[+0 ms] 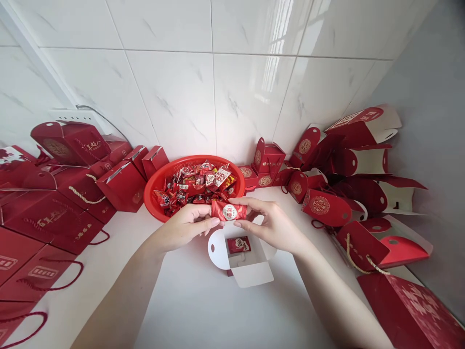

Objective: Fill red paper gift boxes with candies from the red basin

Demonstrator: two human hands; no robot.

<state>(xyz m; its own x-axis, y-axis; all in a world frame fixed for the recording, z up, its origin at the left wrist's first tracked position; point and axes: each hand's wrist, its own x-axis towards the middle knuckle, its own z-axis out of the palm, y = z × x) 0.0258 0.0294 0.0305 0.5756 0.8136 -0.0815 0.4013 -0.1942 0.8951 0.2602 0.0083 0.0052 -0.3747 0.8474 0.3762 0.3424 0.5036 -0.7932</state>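
A red wrapped candy [228, 212] with a round white label is stretched between my two hands, above an open gift box. My left hand [189, 223] pinches its left end between thumb and fingers. On the other end, my right hand [274, 224] grips with thumb and fingertips. Below them the gift box [254, 275] stands with its white flaps spread outward. One dark red packet [239, 245] with white lettering lies inside it. Just behind my hands, a red plastic basket [151, 196] holds many small wrapped candies [196, 182].
Closed red gift boxes [76, 145] are stacked along the left, several with rope handles. On the right lie many unfolded or open red boxes [363, 194] in a pile. A few more small boxes [269, 165] stand behind the basket's right side, against the tiled wall [167, 97].
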